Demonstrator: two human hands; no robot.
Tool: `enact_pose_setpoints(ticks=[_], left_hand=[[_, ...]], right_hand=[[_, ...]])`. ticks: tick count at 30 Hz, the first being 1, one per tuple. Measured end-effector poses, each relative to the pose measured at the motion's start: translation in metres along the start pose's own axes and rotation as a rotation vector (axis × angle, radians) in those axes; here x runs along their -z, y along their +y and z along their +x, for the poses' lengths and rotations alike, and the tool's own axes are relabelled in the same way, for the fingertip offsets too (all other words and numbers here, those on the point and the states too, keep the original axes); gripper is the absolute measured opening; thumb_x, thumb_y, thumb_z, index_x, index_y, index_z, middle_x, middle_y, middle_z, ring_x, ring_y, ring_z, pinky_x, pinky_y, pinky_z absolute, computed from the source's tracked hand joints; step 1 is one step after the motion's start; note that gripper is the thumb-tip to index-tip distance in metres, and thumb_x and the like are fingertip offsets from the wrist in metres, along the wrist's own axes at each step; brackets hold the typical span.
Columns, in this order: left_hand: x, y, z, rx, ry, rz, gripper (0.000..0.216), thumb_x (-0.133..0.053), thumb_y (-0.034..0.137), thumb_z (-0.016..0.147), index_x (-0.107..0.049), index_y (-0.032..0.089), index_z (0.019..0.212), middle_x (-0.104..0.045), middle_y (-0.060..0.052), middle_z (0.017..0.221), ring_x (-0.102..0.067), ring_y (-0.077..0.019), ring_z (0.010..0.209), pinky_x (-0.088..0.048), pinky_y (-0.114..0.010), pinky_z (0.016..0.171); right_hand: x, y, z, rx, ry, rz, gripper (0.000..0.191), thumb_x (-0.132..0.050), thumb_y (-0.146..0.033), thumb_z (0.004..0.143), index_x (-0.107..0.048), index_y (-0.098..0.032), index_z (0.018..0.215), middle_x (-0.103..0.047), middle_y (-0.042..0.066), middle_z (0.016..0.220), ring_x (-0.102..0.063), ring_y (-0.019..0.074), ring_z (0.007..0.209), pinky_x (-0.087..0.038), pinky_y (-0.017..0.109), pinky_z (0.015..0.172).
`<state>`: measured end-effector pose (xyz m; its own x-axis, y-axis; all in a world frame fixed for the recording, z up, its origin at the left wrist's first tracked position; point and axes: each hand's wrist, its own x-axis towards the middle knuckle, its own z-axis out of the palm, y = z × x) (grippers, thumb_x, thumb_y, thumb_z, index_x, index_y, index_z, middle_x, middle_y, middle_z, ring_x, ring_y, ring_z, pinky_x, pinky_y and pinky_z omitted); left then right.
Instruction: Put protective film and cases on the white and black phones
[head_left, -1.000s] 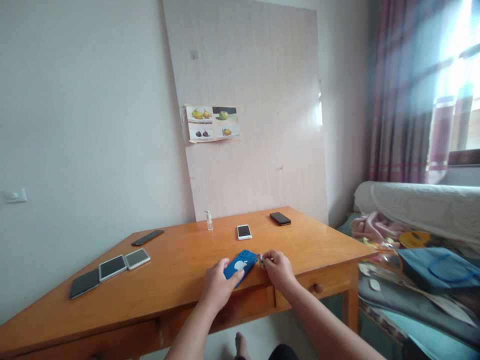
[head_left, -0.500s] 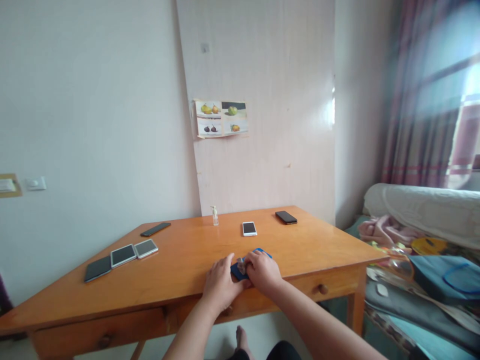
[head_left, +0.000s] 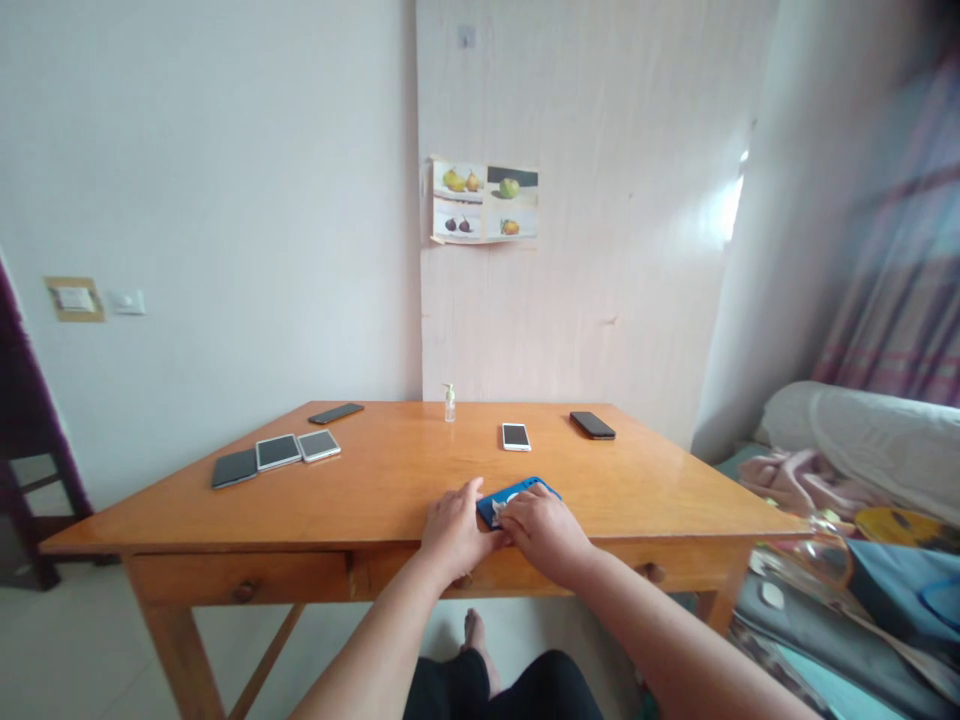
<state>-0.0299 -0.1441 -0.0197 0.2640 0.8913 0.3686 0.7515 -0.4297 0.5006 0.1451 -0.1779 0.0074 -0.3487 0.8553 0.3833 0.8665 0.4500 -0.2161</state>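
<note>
A blue phone (head_left: 486,510) lies back up near the front edge of the wooden table (head_left: 405,490). My left hand (head_left: 457,532) grips its left end, with the thumb along the near side. Over the phone's back is my right hand (head_left: 547,530), closed on a crumpled white tissue (head_left: 498,511) that touches the surface. Part of the phone and most of the tissue are hidden under the right hand's fingers.
Behind the hands lie a white phone (head_left: 516,437) and a black phone (head_left: 592,425). A small pump bottle (head_left: 449,404) stands at the back. Several devices, including a white-framed one (head_left: 278,452), lie at left. A cluttered sofa (head_left: 847,430) is on the right.
The camera view has shifted, so the table appears further right and more level. My right hand has slid a little over the phone with the tissue; my left hand still grips it.
</note>
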Motion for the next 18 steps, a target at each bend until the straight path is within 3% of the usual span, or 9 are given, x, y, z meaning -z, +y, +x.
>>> enact_pose_setpoints(ticks=[7,11,14,18], left_hand=[[-0.002,-0.002,0.000,-0.002,0.015,0.031,0.081,-0.072,0.043,0.065,-0.042,0.020,0.137,-0.065,-0.012,0.121,-0.056,-0.0327,0.117,-0.039,-0.040,0.097],[0.000,-0.003,-0.002,-0.029,0.022,0.015,0.084,-0.073,0.053,0.063,-0.044,0.021,0.136,-0.065,-0.012,0.121,-0.056,-0.0331,0.116,-0.040,-0.040,0.095],[0.001,-0.002,-0.003,-0.034,0.021,-0.015,0.083,-0.074,0.053,0.064,-0.044,0.023,0.135,-0.065,-0.010,0.123,-0.056,-0.0326,0.116,-0.040,-0.040,0.095],[0.001,-0.001,-0.002,-0.008,0.012,-0.027,0.086,-0.076,0.052,0.061,-0.044,0.023,0.136,-0.065,-0.011,0.123,-0.055,-0.0330,0.117,-0.039,-0.040,0.096]], right_hand=[[-0.017,-0.007,0.038,-0.149,-0.067,-0.005,0.020,-0.055,-0.028,0.085,-0.073,-0.023,0.080,-0.066,0.004,0.086,-0.061,0.0163,0.078,-0.037,0.025,0.068],[-0.013,0.020,0.050,-0.326,-0.006,-0.062,0.023,-0.052,-0.028,0.087,-0.072,-0.018,0.085,-0.067,0.011,0.090,-0.062,0.0193,0.077,-0.037,0.028,0.065],[-0.005,0.046,0.053,-0.434,0.013,-0.091,0.023,-0.050,-0.025,0.088,-0.070,-0.015,0.086,-0.067,0.011,0.083,-0.061,0.0184,0.072,-0.038,0.027,0.064],[-0.010,0.042,0.056,-0.447,0.008,-0.094,0.022,-0.048,-0.020,0.087,-0.070,-0.016,0.086,-0.068,0.010,0.084,-0.062,0.0169,0.073,-0.038,0.026,0.063]])
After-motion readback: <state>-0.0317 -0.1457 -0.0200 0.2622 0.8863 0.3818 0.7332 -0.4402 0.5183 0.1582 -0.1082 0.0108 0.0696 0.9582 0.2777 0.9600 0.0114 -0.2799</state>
